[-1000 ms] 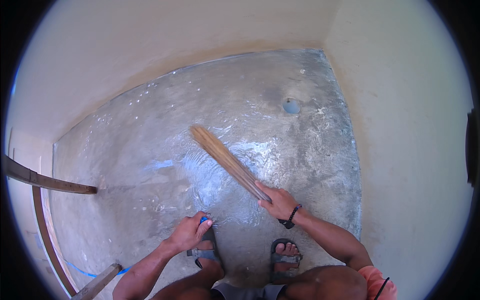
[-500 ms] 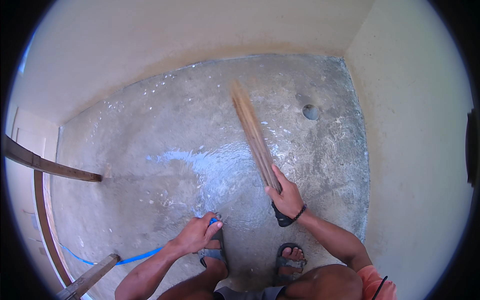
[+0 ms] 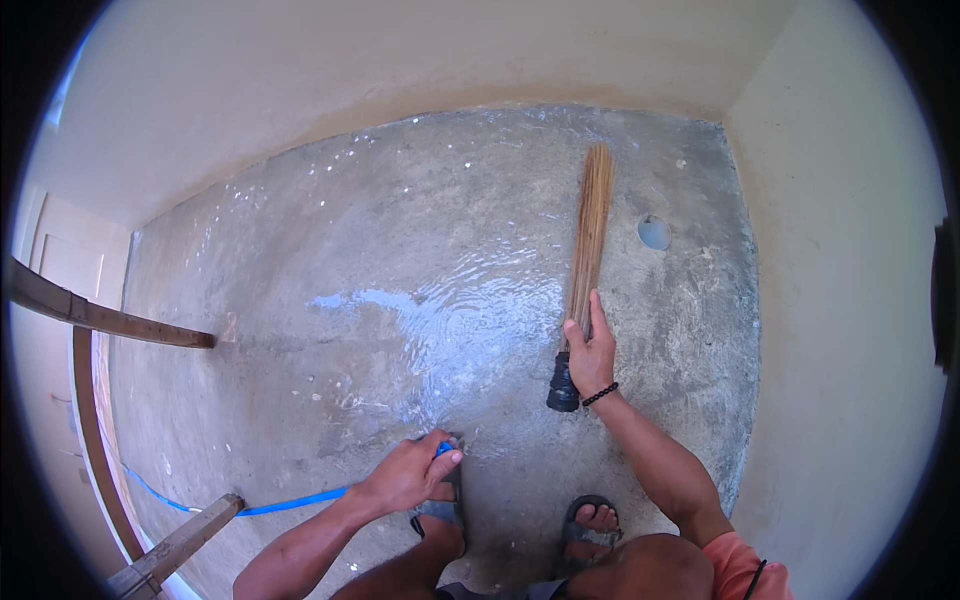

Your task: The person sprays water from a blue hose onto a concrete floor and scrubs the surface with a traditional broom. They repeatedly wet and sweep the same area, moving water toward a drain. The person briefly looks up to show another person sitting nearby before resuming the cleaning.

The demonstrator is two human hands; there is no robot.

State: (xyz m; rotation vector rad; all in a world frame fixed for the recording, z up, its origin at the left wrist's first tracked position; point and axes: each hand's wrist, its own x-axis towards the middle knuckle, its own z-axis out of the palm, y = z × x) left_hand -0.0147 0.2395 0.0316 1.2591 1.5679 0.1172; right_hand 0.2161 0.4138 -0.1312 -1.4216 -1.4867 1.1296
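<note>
My right hand (image 3: pixel 592 356) grips a stick broom (image 3: pixel 588 240) just above its black-wrapped butt end. The broom's bundled brown bristles point away from me over the wet concrete floor (image 3: pixel 330 240). Closed round the end of a blue hose (image 3: pixel 300 501) is my left hand (image 3: pixel 412 472), low in the middle above my left foot; the fingers cover most of that hose end. Rippling water (image 3: pixel 480 310) spreads over the floor ahead of this hand.
A round hole (image 3: pixel 654 233) lies in the floor right of the bristles. Pale walls (image 3: pixel 840 300) bound the floor at the back and right. Wooden beams (image 3: pixel 145 327) jut in from the left. My sandalled feet (image 3: pixel 592 525) stand at the near side. White specks dot the far left floor.
The broom has swung rightward, from leaning left to nearly straight ahead, with its bristles now near the hole. My right hand has moved forward; my left stays almost in place.
</note>
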